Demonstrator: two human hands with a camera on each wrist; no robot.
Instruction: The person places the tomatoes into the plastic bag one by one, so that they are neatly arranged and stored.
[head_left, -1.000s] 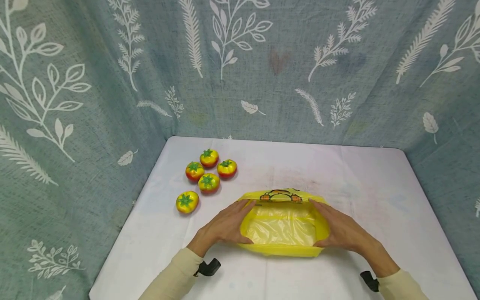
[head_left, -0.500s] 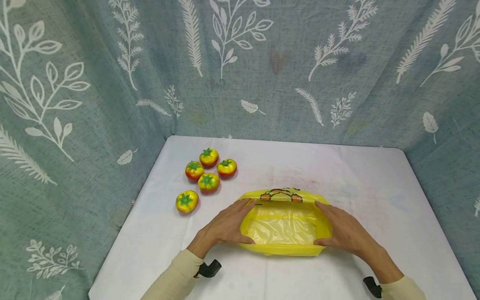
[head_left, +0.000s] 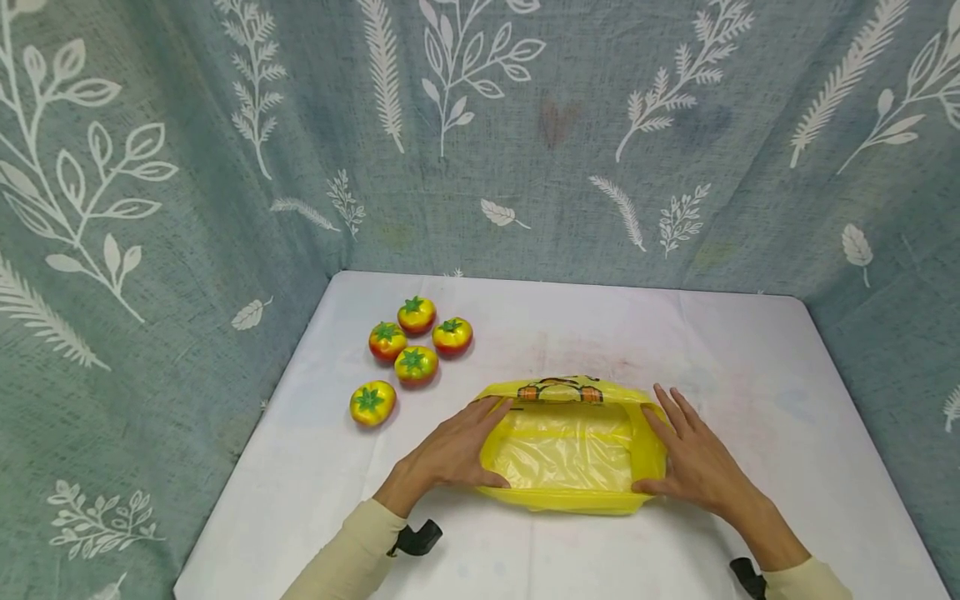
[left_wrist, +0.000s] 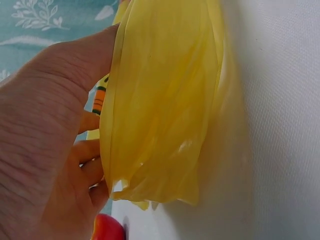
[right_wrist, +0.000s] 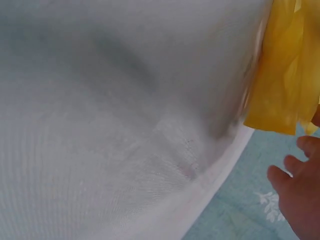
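Note:
A yellow plastic bag (head_left: 555,500) stands on the table with its mouth spread wide toward me. Its far rim is folded outward and shows part of a printed orange and black picture. At the left end of the mouth my left hand (head_left: 461,442) touches the rim, thumb and forefinger spread apart inside it. My right hand (head_left: 701,462) is at the right end, thumb and forefinger against the bag and other fingers extended outside it. In the left wrist view the bag's side (left_wrist: 160,110) hides part of the fingers. The right wrist view shows only some right fingers (right_wrist: 295,170) beside the bag.
Several yellow-red toy tomatoes (head_left: 416,367) with green leaf tops lie on the left half of the white-covered table (head_left: 757,375). One sits nearest my left forearm. A patterned blue-green curtain (head_left: 525,167) encloses the back and sides.
My right hand has shifted slightly right, drawing the bag's right end outward a little, and its outer fingers have lifted away from the bag. The left hand stays in place.

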